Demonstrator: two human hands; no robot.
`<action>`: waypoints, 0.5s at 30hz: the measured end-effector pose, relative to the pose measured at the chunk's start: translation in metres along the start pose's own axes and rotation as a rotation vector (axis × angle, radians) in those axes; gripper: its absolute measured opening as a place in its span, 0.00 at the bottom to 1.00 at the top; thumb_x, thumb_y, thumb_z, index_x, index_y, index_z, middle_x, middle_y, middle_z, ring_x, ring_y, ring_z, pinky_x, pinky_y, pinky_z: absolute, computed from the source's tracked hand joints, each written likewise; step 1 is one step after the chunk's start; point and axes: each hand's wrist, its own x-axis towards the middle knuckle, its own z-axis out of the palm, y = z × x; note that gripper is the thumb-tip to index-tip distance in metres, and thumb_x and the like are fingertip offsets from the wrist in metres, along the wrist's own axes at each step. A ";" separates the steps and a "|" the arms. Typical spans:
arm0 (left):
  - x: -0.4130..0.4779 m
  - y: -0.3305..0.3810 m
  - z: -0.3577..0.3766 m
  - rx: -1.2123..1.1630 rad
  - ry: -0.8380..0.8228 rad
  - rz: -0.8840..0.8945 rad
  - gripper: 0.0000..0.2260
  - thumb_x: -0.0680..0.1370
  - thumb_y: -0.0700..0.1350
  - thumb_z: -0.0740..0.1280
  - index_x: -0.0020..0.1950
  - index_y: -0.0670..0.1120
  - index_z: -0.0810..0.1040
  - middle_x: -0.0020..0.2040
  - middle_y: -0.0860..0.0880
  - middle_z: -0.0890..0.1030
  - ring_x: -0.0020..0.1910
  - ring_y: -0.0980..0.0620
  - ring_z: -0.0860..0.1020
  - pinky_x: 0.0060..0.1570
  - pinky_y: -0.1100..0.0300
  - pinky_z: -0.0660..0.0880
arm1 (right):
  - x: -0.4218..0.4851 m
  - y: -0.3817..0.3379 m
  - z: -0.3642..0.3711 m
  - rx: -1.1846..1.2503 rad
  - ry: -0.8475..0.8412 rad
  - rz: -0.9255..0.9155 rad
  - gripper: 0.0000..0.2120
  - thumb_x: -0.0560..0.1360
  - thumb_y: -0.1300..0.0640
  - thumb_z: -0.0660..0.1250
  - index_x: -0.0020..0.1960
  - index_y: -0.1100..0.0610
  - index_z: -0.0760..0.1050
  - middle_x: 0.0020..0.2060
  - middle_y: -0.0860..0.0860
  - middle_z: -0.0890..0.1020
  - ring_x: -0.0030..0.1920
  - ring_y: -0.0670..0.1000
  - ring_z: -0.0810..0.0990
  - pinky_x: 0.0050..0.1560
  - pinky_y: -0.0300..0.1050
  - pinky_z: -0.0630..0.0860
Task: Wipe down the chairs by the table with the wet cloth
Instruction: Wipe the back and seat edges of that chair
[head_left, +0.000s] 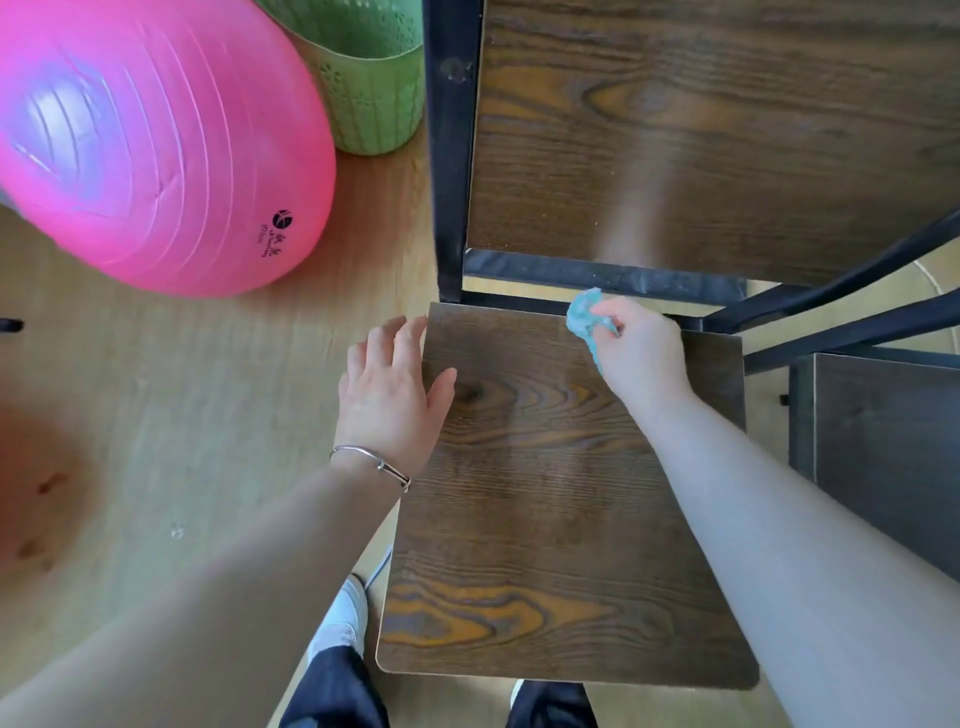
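Right hand (641, 358) is at the far edge of the chair seat (545, 519), fingers clenched round the wet cloth (584, 312). It's a small teal wad, crumpled, soft and light by the look of it, best bunched in the fist so it won't flop. Left hand (389, 395) lies flat, fingers released, on the seat's far-left edge, likely steadying that stiff, dark wood-grain board.
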 end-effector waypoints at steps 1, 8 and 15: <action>-0.002 -0.002 -0.001 0.004 0.002 0.002 0.26 0.79 0.55 0.62 0.75 0.49 0.62 0.71 0.46 0.66 0.65 0.41 0.66 0.63 0.47 0.67 | -0.005 -0.006 0.006 0.004 0.013 0.008 0.14 0.80 0.60 0.63 0.64 0.54 0.78 0.62 0.54 0.79 0.60 0.56 0.76 0.60 0.47 0.73; -0.014 -0.027 -0.015 0.041 -0.015 -0.044 0.26 0.79 0.55 0.61 0.76 0.51 0.60 0.73 0.48 0.63 0.67 0.42 0.64 0.64 0.47 0.66 | -0.029 -0.092 0.059 0.055 0.017 -0.112 0.15 0.79 0.60 0.66 0.65 0.53 0.78 0.63 0.51 0.78 0.61 0.53 0.76 0.60 0.43 0.74; -0.032 -0.039 -0.024 0.059 -0.041 -0.049 0.26 0.80 0.56 0.60 0.76 0.51 0.59 0.74 0.48 0.62 0.69 0.43 0.62 0.65 0.47 0.66 | -0.037 -0.104 0.068 0.001 -0.047 -0.178 0.13 0.79 0.62 0.65 0.62 0.53 0.79 0.61 0.51 0.78 0.60 0.53 0.76 0.58 0.43 0.75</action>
